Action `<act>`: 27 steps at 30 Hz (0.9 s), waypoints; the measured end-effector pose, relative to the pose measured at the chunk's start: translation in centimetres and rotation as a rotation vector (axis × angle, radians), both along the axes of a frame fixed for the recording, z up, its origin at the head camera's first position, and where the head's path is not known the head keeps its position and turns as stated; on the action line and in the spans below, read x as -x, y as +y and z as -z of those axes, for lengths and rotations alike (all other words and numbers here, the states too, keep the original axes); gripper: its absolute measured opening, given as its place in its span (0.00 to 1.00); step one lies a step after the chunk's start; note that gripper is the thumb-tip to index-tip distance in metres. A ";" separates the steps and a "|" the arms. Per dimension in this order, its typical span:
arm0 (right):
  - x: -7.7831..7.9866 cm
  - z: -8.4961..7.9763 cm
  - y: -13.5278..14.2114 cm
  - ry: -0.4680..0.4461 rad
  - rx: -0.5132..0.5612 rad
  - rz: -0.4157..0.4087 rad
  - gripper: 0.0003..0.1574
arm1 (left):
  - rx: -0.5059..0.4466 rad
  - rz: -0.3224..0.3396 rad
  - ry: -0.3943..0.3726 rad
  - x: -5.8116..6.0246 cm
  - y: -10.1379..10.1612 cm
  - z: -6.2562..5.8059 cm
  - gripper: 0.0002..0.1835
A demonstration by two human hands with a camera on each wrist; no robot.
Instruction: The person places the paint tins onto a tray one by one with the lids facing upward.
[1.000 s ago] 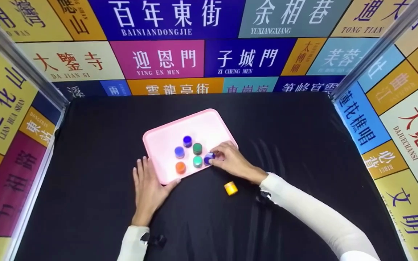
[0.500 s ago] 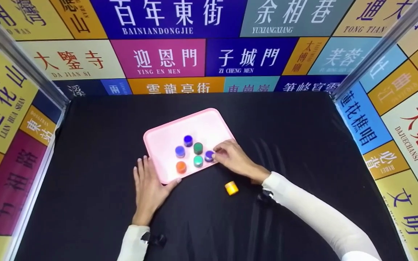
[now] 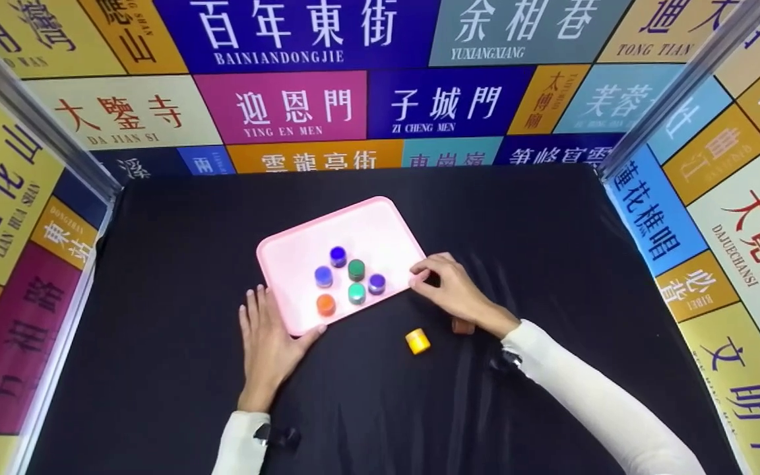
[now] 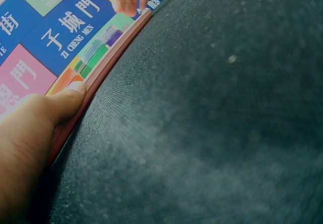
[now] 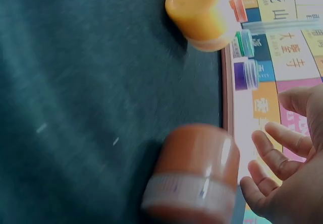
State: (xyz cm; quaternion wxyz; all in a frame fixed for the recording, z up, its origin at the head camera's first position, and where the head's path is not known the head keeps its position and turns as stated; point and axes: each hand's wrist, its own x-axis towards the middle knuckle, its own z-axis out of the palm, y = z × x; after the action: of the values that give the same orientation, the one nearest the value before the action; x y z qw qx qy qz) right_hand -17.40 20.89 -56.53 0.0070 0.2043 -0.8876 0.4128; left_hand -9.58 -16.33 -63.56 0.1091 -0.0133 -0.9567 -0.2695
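Observation:
My left hand (image 3: 271,346) rests at the near left corner of a pink tray (image 3: 383,231), fingers straight along its side and thumb (image 4: 70,100) on the front rim. Small paint jars stand on the tray: orange (image 3: 326,304), light green (image 3: 356,293), dark green (image 3: 355,269), blue (image 3: 338,256), violet-blue (image 3: 323,276) and purple (image 3: 377,284). My right hand (image 3: 449,287) is at the tray's right corner, fingers loosely bent with nothing between them. A yellow paint jar (image 3: 417,341) lies on the black cloth before the tray. A brown paint jar (image 5: 194,173) is partly hidden under my right wrist in the head view.
Black cloth (image 3: 175,264) covers the table around the tray. Printed panels (image 3: 287,105) wall the back and both sides, with metal posts (image 3: 677,86) at the corners.
My right hand has let go of the purple paint jar, which now stands on the tray, and moved right. The brown paint jar has come into view. My left hand has stayed put.

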 end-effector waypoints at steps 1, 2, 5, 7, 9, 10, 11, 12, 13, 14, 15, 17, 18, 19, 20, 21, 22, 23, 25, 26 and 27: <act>-0.1 0.0 0.3 0.000 -0.001 0.003 0.13 | 0.002 0.001 0.001 0.0 0.0 0.0 0.72; -0.2 0.0 0.7 -0.001 0.000 0.007 0.14 | 0.003 0.002 0.003 0.0 0.0 0.0 0.72; -0.6 0.1 1.7 -0.010 -0.003 0.014 0.15 | 0.005 0.003 0.007 0.0 0.0 0.1 0.72; -0.9 0.2 2.3 -0.016 -0.007 0.020 0.17 | 0.004 0.002 0.005 0.0 0.0 0.1 0.72; -1.2 0.3 2.8 -0.024 -0.013 0.030 0.17 | 0.005 0.002 0.003 0.0 0.0 0.1 0.72; -1.3 0.3 3.1 -0.027 -0.018 0.037 0.17 | 0.007 0.002 0.000 0.0 0.0 0.1 0.72; -1.5 0.4 3.4 -0.029 -0.023 0.044 0.17 | 0.008 0.003 -0.001 0.0 0.0 0.1 0.72; -1.6 0.4 3.7 -0.030 -0.027 0.052 0.17 | 0.008 0.004 -0.001 0.1 0.1 0.1 0.72; -1.8 0.5 3.9 -0.033 -0.031 0.059 0.17 | 0.007 0.004 0.000 0.0 0.1 0.1 0.72; -2.0 0.5 4.2 -0.033 -0.036 0.064 0.17 | 0.007 0.005 0.003 0.0 0.1 0.1 0.72; -2.2 0.6 4.4 -0.031 -0.038 0.069 0.17 | 0.006 0.005 0.004 0.0 0.1 0.2 0.72; -2.5 0.9 4.8 -0.023 -0.040 0.079 0.17 | 0.006 0.005 0.009 0.0 0.1 0.2 0.72; -2.7 0.9 5.0 -0.019 -0.039 0.082 0.17 | 0.005 0.004 0.012 0.0 0.1 0.2 0.72; -2.8 1.0 5.2 -0.015 -0.037 0.084 0.17 | 0.004 0.004 0.015 0.0 0.0 0.2 0.72; -3.0 1.1 5.3 -0.010 -0.038 0.085 0.17 | 0.003 0.002 0.018 0.0 0.0 0.2 0.72; -3.1 1.2 5.5 -0.006 -0.038 0.086 0.17 | 0.002 0.001 0.021 -0.1 0.0 0.2 0.72; -3.3 1.3 5.6 -0.003 -0.040 0.086 0.16 | 0.001 0.000 0.023 -0.1 0.0 0.2 0.72; -3.4 1.4 5.8 -0.003 -0.042 0.087 0.16 | -0.001 0.000 0.025 -0.1 0.0 0.2 0.72; -3.7 1.5 6.1 0.000 -0.050 0.088 0.16 | -0.002 0.001 0.026 -0.1 0.0 0.2 0.72; -3.9 1.5 6.3 -0.003 -0.055 0.090 0.16 | -0.002 0.001 0.025 -0.1 0.0 0.2 0.72; -4.1 1.5 6.5 -0.007 -0.058 0.092 0.16 | -0.001 0.002 0.024 -0.1 0.0 0.2 0.72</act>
State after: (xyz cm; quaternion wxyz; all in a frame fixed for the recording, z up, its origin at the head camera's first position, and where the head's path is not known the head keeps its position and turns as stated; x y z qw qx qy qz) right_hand -13.35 27.37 -58.03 0.0170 0.1621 -0.9077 0.3868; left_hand -9.51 -16.29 -63.72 0.1202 -0.0173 -0.9551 -0.2701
